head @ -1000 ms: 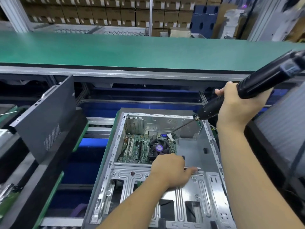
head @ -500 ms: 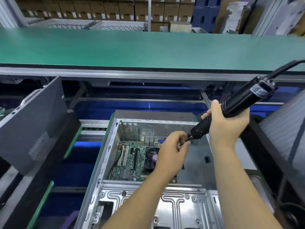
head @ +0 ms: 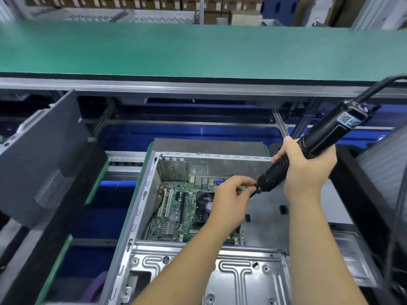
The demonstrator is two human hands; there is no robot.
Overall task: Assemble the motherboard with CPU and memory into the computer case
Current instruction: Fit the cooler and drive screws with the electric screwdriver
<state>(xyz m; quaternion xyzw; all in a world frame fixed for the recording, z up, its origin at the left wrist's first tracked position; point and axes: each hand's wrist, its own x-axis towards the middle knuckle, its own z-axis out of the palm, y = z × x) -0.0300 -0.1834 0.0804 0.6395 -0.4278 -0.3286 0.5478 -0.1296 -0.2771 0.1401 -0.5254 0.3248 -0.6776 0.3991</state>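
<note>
Gripping the electric screwdriver [head: 317, 150] in my right hand [head: 308, 170], fingers wrapped round its black barrel, I hold it slanted: the cable end rides high to the right, the nose points down and to the left. My left hand [head: 231, 201] meets that nose, thumb and forefinger pinched at the bit tip [head: 255, 191]. I judge I am seating a screw there, though anything that small is hidden between my fingertips and I cannot tell for sure.

Below both hands the motherboard [head: 178, 208] lies flat in the far left part of the open computer case [head: 141, 208], its CPU fan [head: 204, 205] partly covered by my left hand. The board sits down and left of the bit tip, roughly along the line the tool's long axis already follows. So the coming move looks like a push along that axis, down into the case toward a mounting hole; which hole, I cannot say. My left hand is the nearer to the board, and it must clear away before the bit descends.
</note>
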